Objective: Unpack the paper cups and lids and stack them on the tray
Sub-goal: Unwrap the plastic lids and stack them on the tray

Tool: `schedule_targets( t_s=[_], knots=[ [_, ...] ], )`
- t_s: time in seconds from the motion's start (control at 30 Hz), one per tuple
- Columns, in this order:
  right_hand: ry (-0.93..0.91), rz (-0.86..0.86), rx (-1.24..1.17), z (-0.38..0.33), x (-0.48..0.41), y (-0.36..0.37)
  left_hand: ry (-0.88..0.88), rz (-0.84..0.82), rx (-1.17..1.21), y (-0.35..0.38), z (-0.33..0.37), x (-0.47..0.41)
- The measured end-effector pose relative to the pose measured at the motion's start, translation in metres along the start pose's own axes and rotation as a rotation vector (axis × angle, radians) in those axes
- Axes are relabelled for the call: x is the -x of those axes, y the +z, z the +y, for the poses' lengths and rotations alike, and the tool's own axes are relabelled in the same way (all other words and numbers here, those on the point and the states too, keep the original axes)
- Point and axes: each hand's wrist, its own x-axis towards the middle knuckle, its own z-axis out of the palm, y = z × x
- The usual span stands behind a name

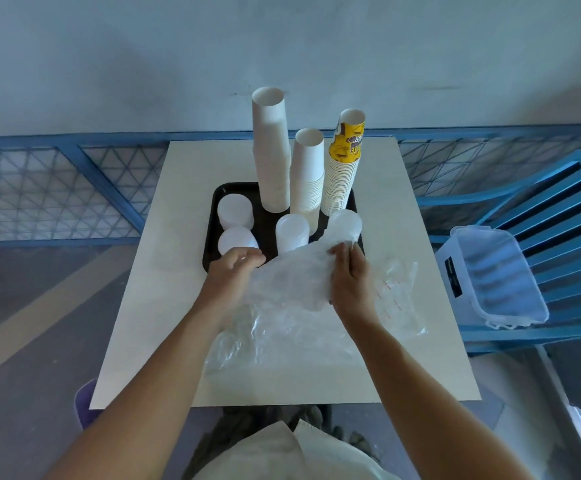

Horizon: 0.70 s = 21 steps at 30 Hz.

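Head view, looking down on a white table (164, 323). The person's right hand (349, 277) has its fingertips (337, 251) pressed together, pinching the top edge of a clear plastic wrapper (292, 282). The wrapper stretches across to the left hand (232, 271). The left fingers (247, 259) are curled at the wrapper's other edge; whether they grip it cannot be told. Just beyond both sets of fingers lies a black tray (267, 233). It holds four lid stacks (238, 240), white, the nearest right at the left fingers and another just past the right fingertips. Farther beyond stand three tall paper cup stacks (271, 150), upright on the tray. Well to the right of the right fingers, a clear plastic box (493, 271) sits on a blue chair (566, 202).
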Motion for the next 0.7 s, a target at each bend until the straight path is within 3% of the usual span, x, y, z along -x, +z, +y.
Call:
schedule_targets(
  t_s=[0.07, 0.13, 0.27, 0.33, 0.4, 0.43, 0.5, 0.6, 0.63, 0.7],
  knots=[
    [0.005, -0.055, -0.014, 0.007, 0.004, 0.002, -0.258, -0.068, 0.320, 0.011, 0.000, 0.007],
    [0.016, -0.072, 0.007, 0.015, 0.008, 0.003, -0.250, -0.056, 0.338, 0.018, -0.010, 0.007],
    [0.010, -0.057, 0.038, 0.023, 0.012, -0.004, 0.097, 0.188, -0.105, 0.011, -0.033, 0.000],
    [0.009, -0.038, 0.064, 0.027, 0.012, -0.011, 0.356, 0.235, -0.347, 0.007, -0.037, -0.003],
    [0.037, -0.013, 0.069, 0.035, 0.011, -0.019, 0.505, 0.239, -0.500, 0.004, -0.038, 0.000],
    [0.056, 0.001, 0.071, 0.039, 0.011, -0.021, 0.484, 0.208, -0.499, 0.004, -0.036, 0.001],
    [0.105, 0.038, 0.043, 0.043, 0.010, -0.026, 0.271, 0.051, -0.445, 0.002, -0.030, 0.005],
    [0.187, 0.100, -0.111, 0.044, 0.009, -0.032, 0.024, -0.236, -0.713, -0.010, -0.036, 0.004],
    [0.209, 0.113, -0.153, 0.041, 0.009, -0.033, 0.022, -0.268, -0.750, -0.012, -0.040, 0.002],
    [0.245, 0.114, -0.215, 0.042, 0.009, -0.036, 0.057, -0.188, -0.569, -0.013, -0.048, -0.002]
  ],
)
